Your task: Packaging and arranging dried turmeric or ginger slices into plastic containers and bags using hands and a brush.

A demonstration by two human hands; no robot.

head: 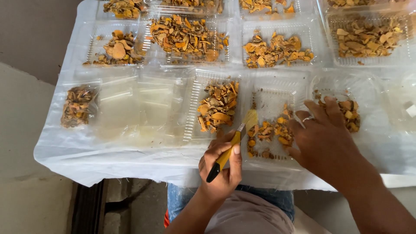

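Note:
My left hand [222, 167] grips a small paintbrush [234, 141] with a yellow and black handle; its pale bristles rest over a clear plastic tray [271, 96] holding orange-brown dried slices [269, 132]. My right hand [323, 138], wearing a ring, lies flat on the right side of that tray, fingers spread over the slices and reaching toward a neighbouring tray of slices [349, 113]. Another heap of slices [218, 106] sits in the tray just left of the brush.
Several more clear trays of dried slices [188, 37] fill the back of the white-covered table [108, 156]. A clear bag of slices [77, 106] lies at the left. The table's front edge runs just before my hands.

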